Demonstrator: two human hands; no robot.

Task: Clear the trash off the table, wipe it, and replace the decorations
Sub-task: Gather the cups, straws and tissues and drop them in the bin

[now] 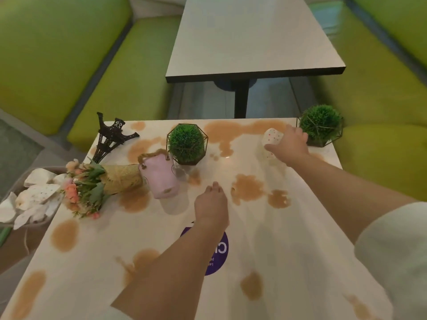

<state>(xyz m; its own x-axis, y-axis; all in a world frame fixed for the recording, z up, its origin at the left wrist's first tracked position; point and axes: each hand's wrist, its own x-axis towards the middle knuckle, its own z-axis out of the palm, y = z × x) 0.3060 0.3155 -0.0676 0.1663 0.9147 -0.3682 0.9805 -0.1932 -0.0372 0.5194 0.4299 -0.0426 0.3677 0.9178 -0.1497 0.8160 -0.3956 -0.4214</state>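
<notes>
The right hand [292,144] reaches to the far right part of the bench [231,296] and its fingers [269,147] curl around a crumpled polka-dot paper cup [271,137], which lies just beside the right potted plant [320,124]. The left hand [211,202] hovers low over the middle of the bench with relaxed, loosely bent fingers and holds nothing.

The cup looks very light and soft; it is already deformed, so I judge that it will collapse more under pressure. A loose wrap around its body is enough, and a hard squeeze may push out any liquid that is left inside. The bench carries many brown spills [248,188], so the cup may be wet and a little slippery below.

At the left edge a bin [13,224] already holds similar white dotted trash [38,192], so this cup probably goes there too.

The decorations need more care. The two plants sit in thin wire frames, the nearer plant [186,144] in the middle; they seem light but easy to tip, so it is better to take them by the base. The pink pot [159,176] lies on its side with a rope handle, the bouquet [92,185] is soft and fragile, and the tower model [111,135] leans tilted, rigid and narrow.
</notes>
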